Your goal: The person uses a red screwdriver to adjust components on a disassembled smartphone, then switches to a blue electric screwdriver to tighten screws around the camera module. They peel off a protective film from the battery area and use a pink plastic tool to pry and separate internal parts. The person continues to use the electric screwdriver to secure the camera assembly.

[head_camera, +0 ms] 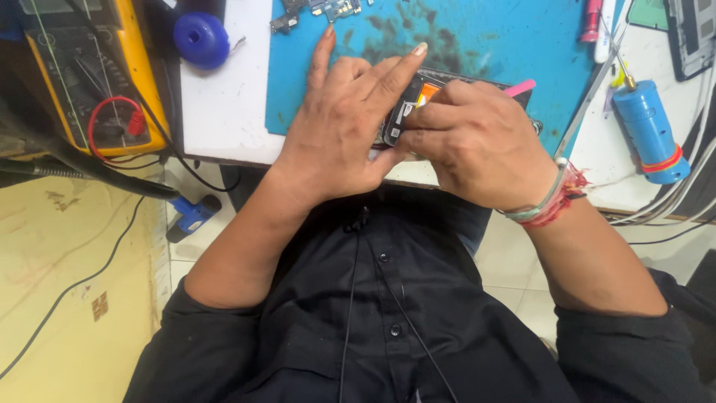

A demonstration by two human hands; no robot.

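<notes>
At the near edge of the white workbench, over the blue mat, both hands close on an opened phone that lies flat with its back cover off, so the black inner frame and an orange patch face up. Its long axis appears to run roughly left to right along the bench edge, tilted a little, one end under the left hand and the other reaching toward a pink tool that shows beyond the right knuckles; which end is the top I cannot tell. The left hand lies over the phone, palm down, index and middle fingers stretched forward and the thumb tucked against the near side, seemingly to pin it steady on the mat. The right hand is curled, its fingers bent inward so the tips press on the exposed interior; whether it also grips the pink tool is hidden. A thread bracelet circles the right wrist. Loose circuit parts lie at the mat's far edge, a yellow multimeter stands off to the left, and a blue cylinder lies to the right, all apart from the hands.
</notes>
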